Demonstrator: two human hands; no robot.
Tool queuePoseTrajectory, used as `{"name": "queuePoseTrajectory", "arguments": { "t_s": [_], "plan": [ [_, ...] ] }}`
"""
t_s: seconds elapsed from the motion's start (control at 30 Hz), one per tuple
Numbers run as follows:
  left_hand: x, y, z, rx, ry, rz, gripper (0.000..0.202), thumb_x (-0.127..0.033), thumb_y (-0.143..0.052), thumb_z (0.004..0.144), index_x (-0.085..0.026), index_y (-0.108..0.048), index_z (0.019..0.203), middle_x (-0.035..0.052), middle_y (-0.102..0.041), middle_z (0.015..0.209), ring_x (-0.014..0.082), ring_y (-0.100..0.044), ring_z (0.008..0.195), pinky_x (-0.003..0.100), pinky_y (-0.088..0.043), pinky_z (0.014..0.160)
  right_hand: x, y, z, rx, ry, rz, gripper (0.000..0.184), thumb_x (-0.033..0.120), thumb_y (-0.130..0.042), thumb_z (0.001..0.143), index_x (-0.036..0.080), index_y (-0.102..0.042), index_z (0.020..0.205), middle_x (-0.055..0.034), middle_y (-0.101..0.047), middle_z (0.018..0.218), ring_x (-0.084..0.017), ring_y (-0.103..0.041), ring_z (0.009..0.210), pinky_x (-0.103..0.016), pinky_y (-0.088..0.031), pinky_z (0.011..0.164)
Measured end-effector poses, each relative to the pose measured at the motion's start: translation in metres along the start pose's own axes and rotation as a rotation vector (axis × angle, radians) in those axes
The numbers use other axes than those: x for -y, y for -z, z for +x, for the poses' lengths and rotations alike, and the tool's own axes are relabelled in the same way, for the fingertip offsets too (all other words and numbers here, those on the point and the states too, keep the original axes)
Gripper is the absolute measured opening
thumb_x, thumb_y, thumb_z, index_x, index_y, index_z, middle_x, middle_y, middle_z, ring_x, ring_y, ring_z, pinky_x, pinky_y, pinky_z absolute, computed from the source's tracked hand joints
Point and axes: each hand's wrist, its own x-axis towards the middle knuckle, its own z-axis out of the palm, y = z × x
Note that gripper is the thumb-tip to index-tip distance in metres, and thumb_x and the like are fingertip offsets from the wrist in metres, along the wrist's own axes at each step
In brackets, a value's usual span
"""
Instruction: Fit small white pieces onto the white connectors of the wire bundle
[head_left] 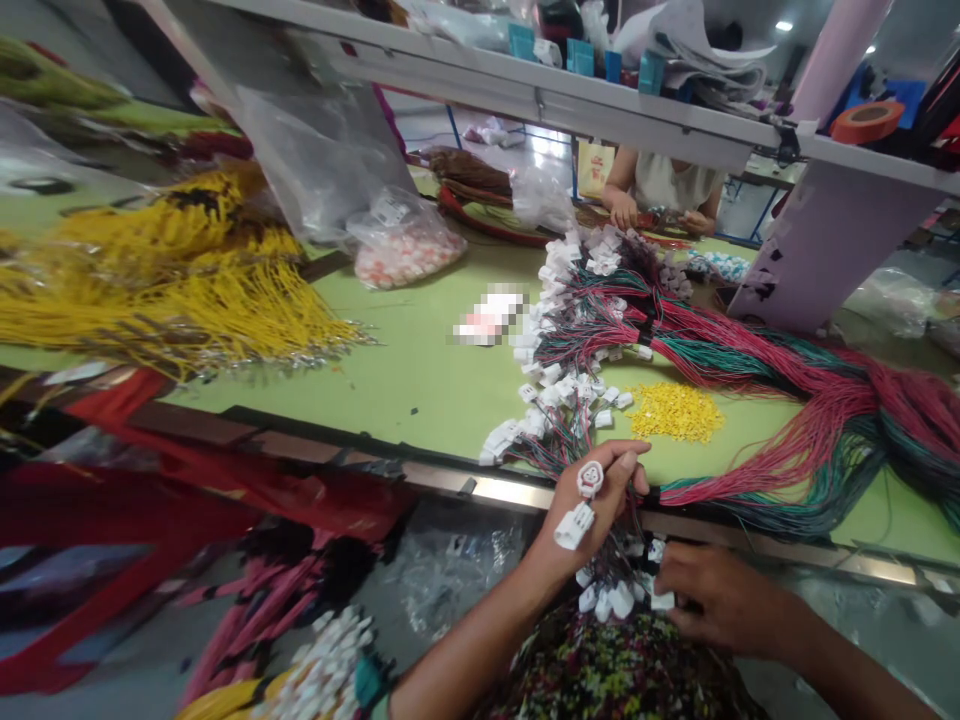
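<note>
Fingers [677, 573] of the right hand [724, 605] seemed closed on a boxy white plastic connector [662, 600] just before the light-green desk [420, 390]; the left hand [604, 490], at its near edge, gripped thin dark wires [621, 548]. The light, hard connector likely suited side pinching.

No legible words, numbers or signs; only reddish print on a pale yellow bag [592, 176] in the background, too small to read; a white and pink item [491, 314] on the green desk [420, 385], pixelated beyond reading; loose papers [686, 45] on the shelf [465, 62], too blurred to read
</note>
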Motion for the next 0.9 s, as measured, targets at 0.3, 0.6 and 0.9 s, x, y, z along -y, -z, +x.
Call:
{"name": "queuePoseTrajectory", "arguments": {
  "t_s": [0.3, 0.6, 0.9],
  "plan": [
    [-0.008, -0.007, -0.001, 0.223, -0.042, 0.156, 0.024, -0.037, -0.054, 0.092, -0.017, -0.064, 0.082, 0.0013, -0.064, 0.068, 0.0147, -0.055, 0.061, 0.026, -0.042, 0.056, 0.030, 0.051, 0.038, -0.747, 0.182, 0.267, 0.029, 0.024, -0.074, 0.090, 0.028, -0.068, 0.118, -0.0057, -0.071, 0.107, -0.019, -0.067, 0.099, -0.032, -0.057, 0.083],
    [0.003, -0.004, -0.014, 0.159, -0.077, -0.076, 0.036, -0.030, -0.072, 0.083, -0.016, -0.063, 0.115, 0.0083, -0.075, 0.092, 0.0182, -0.068, 0.078, 0.030, -0.055, 0.069, 0.015, 0.048, 0.049, -0.746, 0.226, 0.323, 0.026, 0.011, -0.072, 0.087, 0.026, -0.074, 0.109, -0.0047, -0.076, 0.103, -0.019, -0.071, 0.097, -0.034, -0.059, 0.089],
    [0.034, -0.006, -0.023, 0.188, 0.064, -0.233, 0.028, -0.036, -0.084, 0.074, -0.021, -0.078, 0.096, 0.0055, -0.078, 0.074, 0.0143, -0.066, 0.057, 0.028, -0.057, 0.057, -0.021, 0.058, 0.040, -0.576, 0.050, 0.373, 0.010, 0.023, -0.068, 0.092, 0.022, -0.077, 0.094, -0.0064, -0.072, 0.096, -0.019, -0.068, 0.090, -0.033, -0.056, 0.082]
  ]
}}
